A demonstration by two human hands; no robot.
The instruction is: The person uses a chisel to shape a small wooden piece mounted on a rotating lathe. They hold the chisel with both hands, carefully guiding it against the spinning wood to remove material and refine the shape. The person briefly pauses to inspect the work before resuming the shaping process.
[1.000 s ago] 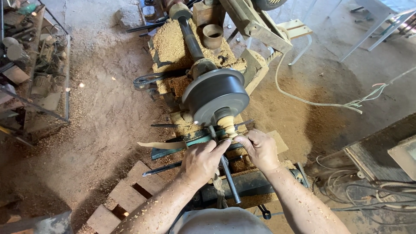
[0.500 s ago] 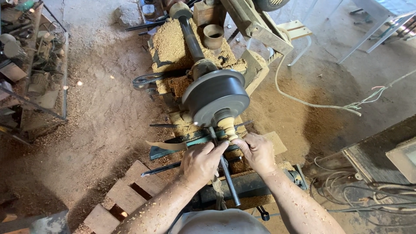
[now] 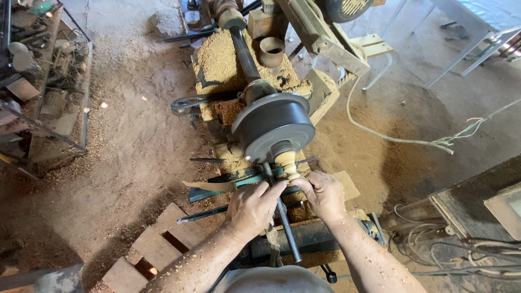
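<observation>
A small pale turned wooden piece is mounted on a wood lathe, just in front of its large dark round faceplate. My left hand and my right hand meet at the near end of the piece, fingertips pinched against it. A long dark metal rod-like tool runs from the piece back between my two hands; I cannot tell which hand grips it. Both forearms are flecked with sawdust.
Sawdust heaps cover the lathe bed and floor. Flat metal tools lie left of the hands. A wooden pallet is lower left, a cluttered metal rack at far left, cables at right.
The view has shifted slightly. Both hands stay together at the wooden piece, with only small finger movement.
</observation>
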